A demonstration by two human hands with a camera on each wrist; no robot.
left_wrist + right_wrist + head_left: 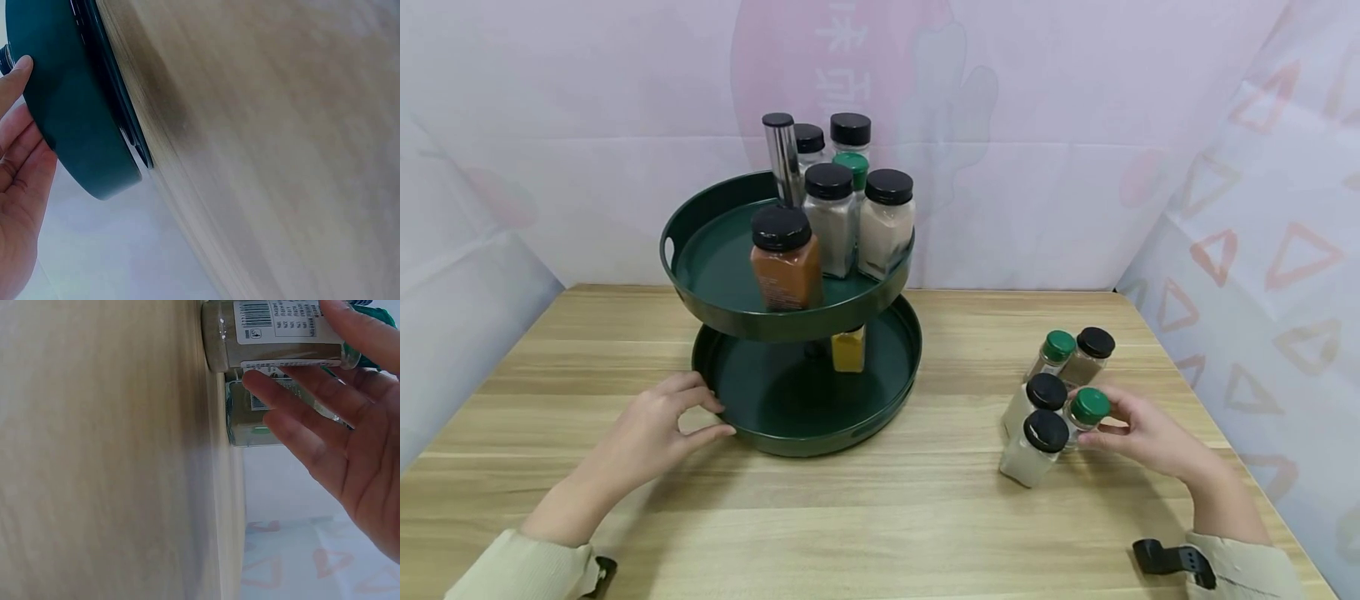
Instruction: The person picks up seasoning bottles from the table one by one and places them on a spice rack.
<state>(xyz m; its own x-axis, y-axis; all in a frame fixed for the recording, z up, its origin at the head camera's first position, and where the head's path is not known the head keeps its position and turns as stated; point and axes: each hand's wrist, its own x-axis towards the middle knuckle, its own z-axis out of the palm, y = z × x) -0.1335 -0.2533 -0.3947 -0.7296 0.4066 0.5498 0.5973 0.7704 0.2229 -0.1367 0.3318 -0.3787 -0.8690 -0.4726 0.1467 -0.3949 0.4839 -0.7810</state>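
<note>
At the lower tier (820,447) of a dark green two-tier round tray stand, my left hand (658,421) touches the outer rim with its thumb and fingertips. The left wrist view shows that thumb against the green wall (69,112). On the table's right side, my right hand (1138,433) holds a green-lidded spice jar (1089,407) between thumb and fingers. In the right wrist view, the jar (281,350) has a white label and brownish contents and stands on the tabletop. Its neighbours are black-lidded jars (1033,450), and another green-lidded jar (1054,348) stands behind.
The upper tier (722,250) bears several jars, among them an orange-brown one (786,271), around a metal post (782,158). A yellow jar (848,350) stands on the lower tier. A white printed cloth (1037,208) hangs behind the wooden table (887,525).
</note>
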